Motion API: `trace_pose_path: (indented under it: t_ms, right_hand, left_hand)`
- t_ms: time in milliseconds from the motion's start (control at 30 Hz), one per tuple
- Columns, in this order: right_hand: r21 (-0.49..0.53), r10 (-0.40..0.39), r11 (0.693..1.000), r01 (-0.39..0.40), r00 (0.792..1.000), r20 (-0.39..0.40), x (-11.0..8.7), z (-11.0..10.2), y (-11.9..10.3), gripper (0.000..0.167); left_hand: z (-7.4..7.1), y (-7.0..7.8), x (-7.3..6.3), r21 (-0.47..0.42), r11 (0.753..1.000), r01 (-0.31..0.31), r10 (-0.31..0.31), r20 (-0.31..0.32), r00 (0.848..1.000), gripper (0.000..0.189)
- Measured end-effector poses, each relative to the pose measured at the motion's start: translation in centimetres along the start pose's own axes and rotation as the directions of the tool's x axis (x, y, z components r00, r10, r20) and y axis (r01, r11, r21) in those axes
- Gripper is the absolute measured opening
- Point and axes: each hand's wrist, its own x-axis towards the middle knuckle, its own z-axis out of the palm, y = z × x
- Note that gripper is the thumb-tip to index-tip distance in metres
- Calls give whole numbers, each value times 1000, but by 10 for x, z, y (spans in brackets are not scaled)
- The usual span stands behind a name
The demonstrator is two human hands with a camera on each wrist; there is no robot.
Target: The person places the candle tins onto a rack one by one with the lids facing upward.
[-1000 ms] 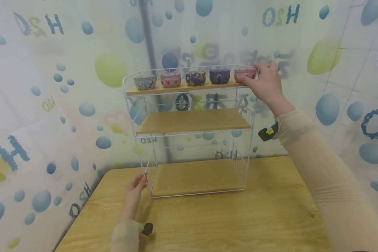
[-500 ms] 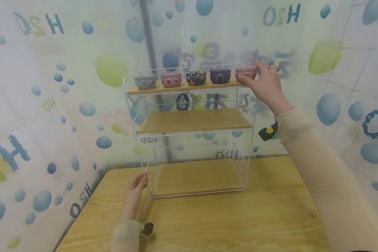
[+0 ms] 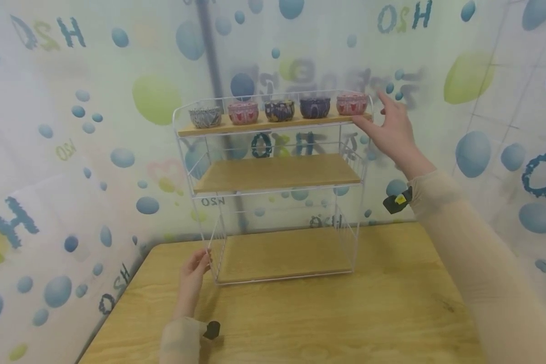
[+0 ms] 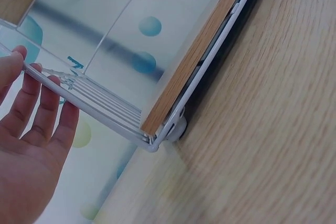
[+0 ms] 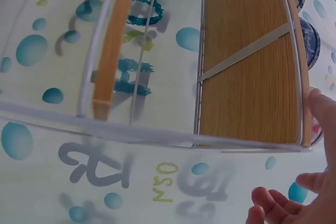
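Note:
A white wire rack with three wooden shelves [image 3: 277,174] stands on the table. Along its top shelf sits a row of small round patterned tins: a grey one [image 3: 205,117], a pink one [image 3: 243,113], a dark yellow-flecked one [image 3: 279,110], a dark purple one [image 3: 315,107] and, at the right end, another pink one [image 3: 352,104]. My left hand [image 3: 194,270] holds the rack's lower left post [image 4: 100,113] between thumb and fingers. Beside the right-end tin, my right hand [image 3: 393,132] is spread, holding nothing; its thumb tip [image 5: 315,98] lies at the top shelf's front edge.
The wooden table [image 3: 300,323] extends in front of the rack and to both sides. Close behind it hangs a pale curtain [image 3: 273,55] printed with blue and green bubbles and lettering. A rack foot [image 4: 177,129] rests on the tabletop.
My right hand has let go of the right-end pink tin and drawn back to the right, fingers spreading. That tin stays on the shelf. My left hand keeps its hold on the post.

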Motion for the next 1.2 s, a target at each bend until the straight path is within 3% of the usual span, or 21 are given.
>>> trace_pose_path:
  t_ms: [200,400,867,1033,1200]
  right_hand:
    - [18,-30,999,30,999,23,-17,2,16,85]
    - [20,-62,998,60,996,71,-36,6,47,75]
    - [-23,28,999,-23,975,222,-84,41,135,69]
    - [-13,29,1000,-26,964,264,-93,56,152,68]
    - [-35,35,999,-26,953,300,-97,68,163,67]
  left_hand:
    - [-3,-2,-3,31,999,22,-21,-37,999,31]
    - [-4,-6,-7,66,997,50,-48,-37,998,34]
    - [1,-3,-7,116,993,14,-10,-35,999,33]
    - [-2,2,-5,109,994,-6,10,-42,999,34]
    - [-8,7,-2,135,991,24,-21,-24,999,39]
